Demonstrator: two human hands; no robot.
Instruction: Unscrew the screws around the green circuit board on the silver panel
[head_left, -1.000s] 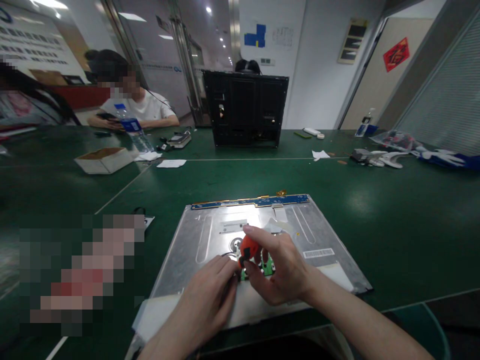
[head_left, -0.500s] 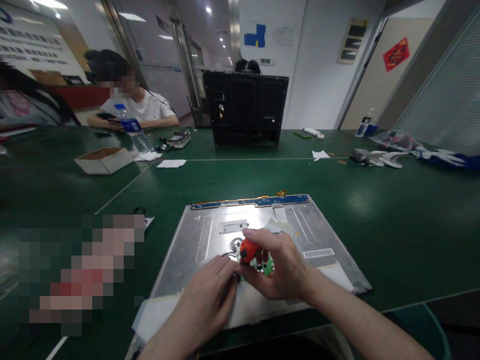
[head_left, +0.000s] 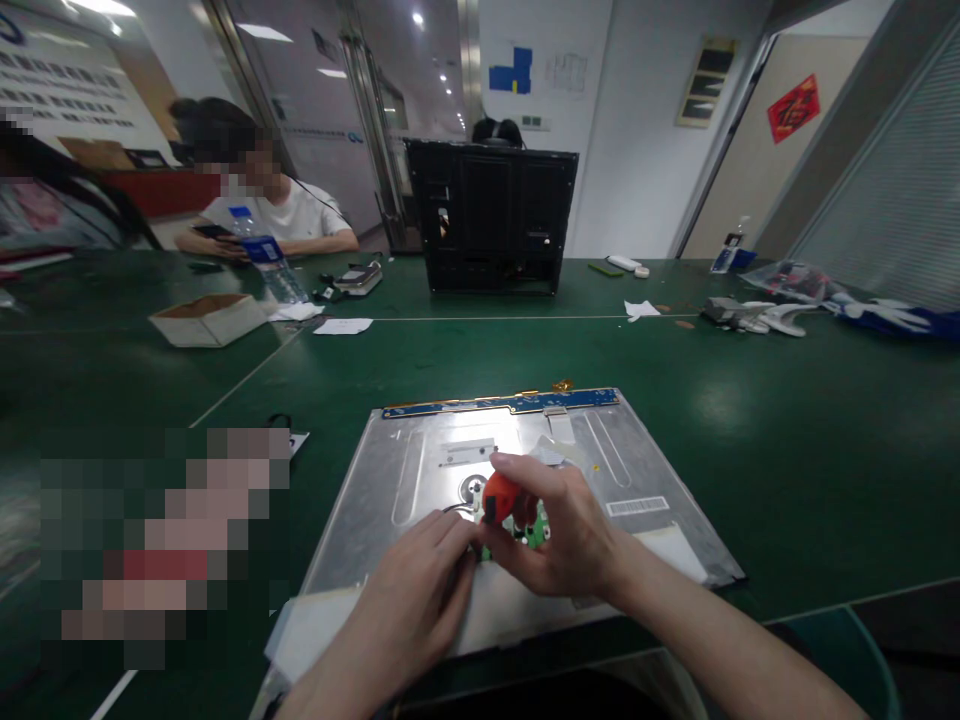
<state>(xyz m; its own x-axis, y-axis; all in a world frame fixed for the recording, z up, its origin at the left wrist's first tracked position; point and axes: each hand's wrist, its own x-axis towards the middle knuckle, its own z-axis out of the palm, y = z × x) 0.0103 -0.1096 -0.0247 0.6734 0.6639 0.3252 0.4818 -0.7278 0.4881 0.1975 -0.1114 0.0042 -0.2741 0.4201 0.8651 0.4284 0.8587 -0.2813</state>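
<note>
A silver metal-backed display panel (head_left: 356, 510) lies flat on the green table, with a blue circuit strip (head_left: 480, 407) along its far edge. My right hand (head_left: 570, 530) is closed around the red-orange handle of a screwdriver (head_left: 498, 497), held over a small green circuit board (head_left: 538, 535) at the panel's middle. The shaft and tip are hidden. My left hand (head_left: 416, 570) rests on the panel beside the board, its fingers pressed together near the screwdriver's lower end; what they grip, if anything, is out of sight. A dark cable runs near its fingertips.
An open box (head_left: 206, 325) and a water bottle (head_left: 262, 255) stand at the left. A black monitor housing (head_left: 495, 220) is upright at the back. Gloves (head_left: 772, 318) lie at the right. A person in a white shirt (head_left: 307, 215) sits across the table.
The screwdriver handle has turned slightly in my right hand, and the right fingers have shifted a little. My left hand stays almost in place.
</note>
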